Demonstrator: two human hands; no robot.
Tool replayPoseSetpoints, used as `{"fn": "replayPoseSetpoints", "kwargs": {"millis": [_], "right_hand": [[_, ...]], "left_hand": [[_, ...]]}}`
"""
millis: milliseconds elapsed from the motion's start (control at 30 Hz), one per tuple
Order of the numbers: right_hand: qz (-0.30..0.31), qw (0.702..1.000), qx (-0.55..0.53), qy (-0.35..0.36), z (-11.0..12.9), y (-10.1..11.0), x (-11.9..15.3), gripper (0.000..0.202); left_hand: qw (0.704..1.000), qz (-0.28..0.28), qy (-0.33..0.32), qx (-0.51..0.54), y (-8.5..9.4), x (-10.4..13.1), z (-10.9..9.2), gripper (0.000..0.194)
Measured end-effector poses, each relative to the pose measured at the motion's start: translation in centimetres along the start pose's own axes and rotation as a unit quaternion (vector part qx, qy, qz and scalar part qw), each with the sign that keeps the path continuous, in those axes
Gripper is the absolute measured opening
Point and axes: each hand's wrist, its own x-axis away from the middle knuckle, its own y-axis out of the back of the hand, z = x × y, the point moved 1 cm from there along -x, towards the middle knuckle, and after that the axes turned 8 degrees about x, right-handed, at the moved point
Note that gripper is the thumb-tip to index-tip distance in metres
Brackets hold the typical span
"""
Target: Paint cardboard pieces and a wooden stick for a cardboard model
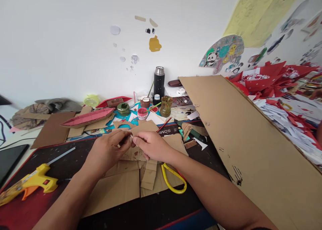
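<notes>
My left hand [108, 151] and my right hand [154, 146] meet above the middle of the table, thumbs and fingers pinched together. Between the fingertips is a small pale bit, too hidden to name. Under the hands lie flat cardboard pieces [118, 186], one of them with brown stains. A short cardboard strip [149, 176] rests on top of them. Close to my right wrist is a yellow loop handle [185, 186], the rest of its tool covered by the forearm. A yellow hot glue gun [37, 179] with a clear glue stick lies left of my left forearm.
A large cardboard sheet [256, 149] slants across the right side. Behind the hands stand a black thermos [159, 80], a green paint jar [123, 109], a pink paint pot [142, 114] and a murky jar [166, 106]. A pink cardboard boat shape [88, 118] lies back left.
</notes>
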Motion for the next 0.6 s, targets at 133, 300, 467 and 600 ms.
{"fn": "replayPoseSetpoints", "kwargs": {"millis": [133, 300, 467, 600], "right_hand": [[0.003, 1.0, -0.008, 0.001, 0.12, -0.02, 0.16, 0.03], [-0.002, 1.0, -0.029, 0.008, -0.12, -0.12, 0.13, 0.028], [0.005, 0.996, -0.092, 0.014, 0.34, -0.07, 0.3, 0.024], [0.032, 0.988, -0.146, 0.031, 0.77, 0.07, 0.53, 0.027]], "left_hand": [[0.999, -0.007, 0.031, 0.024, -0.04, 0.11, 0.16, 0.022], [0.996, -0.023, 0.063, 0.061, 0.08, 0.26, 0.24, 0.022], [0.949, -0.014, 0.176, 0.262, 0.44, 0.13, 0.09, 0.031], [0.893, -0.019, 0.218, 0.394, 0.48, -0.19, -0.14, 0.04]]}}
